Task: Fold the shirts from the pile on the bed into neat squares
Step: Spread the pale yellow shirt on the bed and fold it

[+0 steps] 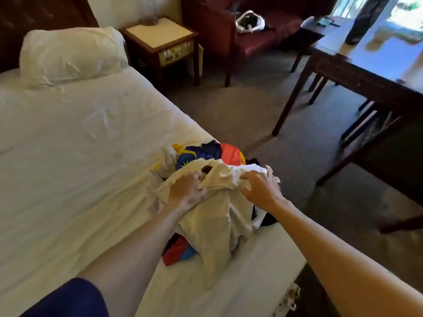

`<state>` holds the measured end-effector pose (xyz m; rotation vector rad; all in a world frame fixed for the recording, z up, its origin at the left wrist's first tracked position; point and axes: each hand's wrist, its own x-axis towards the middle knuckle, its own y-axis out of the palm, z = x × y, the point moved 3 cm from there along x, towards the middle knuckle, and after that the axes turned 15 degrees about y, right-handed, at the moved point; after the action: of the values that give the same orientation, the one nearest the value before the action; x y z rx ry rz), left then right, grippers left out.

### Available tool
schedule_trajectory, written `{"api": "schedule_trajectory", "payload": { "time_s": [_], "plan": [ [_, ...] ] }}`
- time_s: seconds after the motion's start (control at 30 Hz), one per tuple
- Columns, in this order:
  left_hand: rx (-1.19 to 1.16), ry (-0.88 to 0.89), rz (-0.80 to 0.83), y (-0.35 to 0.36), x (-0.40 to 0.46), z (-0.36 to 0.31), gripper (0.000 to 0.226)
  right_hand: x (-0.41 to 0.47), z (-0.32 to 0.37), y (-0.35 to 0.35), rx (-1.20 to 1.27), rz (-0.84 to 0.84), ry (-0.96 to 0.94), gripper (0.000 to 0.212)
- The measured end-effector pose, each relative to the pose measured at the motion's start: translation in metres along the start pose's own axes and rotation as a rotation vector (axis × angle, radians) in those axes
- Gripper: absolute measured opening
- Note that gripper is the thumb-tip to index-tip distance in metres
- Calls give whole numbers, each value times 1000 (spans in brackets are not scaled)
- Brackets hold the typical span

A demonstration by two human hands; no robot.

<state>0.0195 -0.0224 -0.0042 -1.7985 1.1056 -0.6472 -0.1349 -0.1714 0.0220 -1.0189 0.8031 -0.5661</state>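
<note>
Fingers point(194, 177) of both hands curl into the cream shirt point(217, 216) lying on top of the pile point(212, 156): left hand point(185, 191) bunches cloth at the shirt's left upper part, right hand point(258, 188) pinches a fold at its right upper part, next to a bit of white fabric. Landmark: the bed point(80, 138), white sheet, pillow point(68, 56) at its head. The pile sits at the bed's right edge, near the foot end, part of it hanging towards the carpet side. Under the cream shirt: a blue, red and yellow garment point(206, 152), a red piece point(176, 250) showing at the near side, something dark at the right. Progress, judged: no folded square visible anywhere on the bed; first shirt only grasped, not spread. All folding remains. Off the bed's far right corner: nightstand point(160, 40).
</note>
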Motion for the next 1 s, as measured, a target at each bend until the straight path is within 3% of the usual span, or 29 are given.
{"api": "schedule_trajectory", "payload": {
  "time_s": [0.13,0.2,0.3,0.43,0.67,0.87,1.0],
  "plan": [
    [-28,-136,172,46,-3,21,81,22,-13,39,6,-58,-24,41],
    [-26,-158,151,61,-5,28,92,31,-15,59,-18,-94,-62,43],
    [-18,-149,66,72,-3,32,77,41,-12,73,-40,-209,-114,41],
    [-51,-158,-85,72,-3,30,42,46,-5,78,-13,-361,-113,8],
    [-112,-137,-157,24,-10,19,15,21,19,31,198,-388,-102,15],
    [-180,-136,-311,-90,-27,-5,11,-13,73,-68,385,-344,-161,11],
    [-168,-36,-455,-205,-52,-26,30,-55,132,-150,522,-330,-246,15]
  ]
}}
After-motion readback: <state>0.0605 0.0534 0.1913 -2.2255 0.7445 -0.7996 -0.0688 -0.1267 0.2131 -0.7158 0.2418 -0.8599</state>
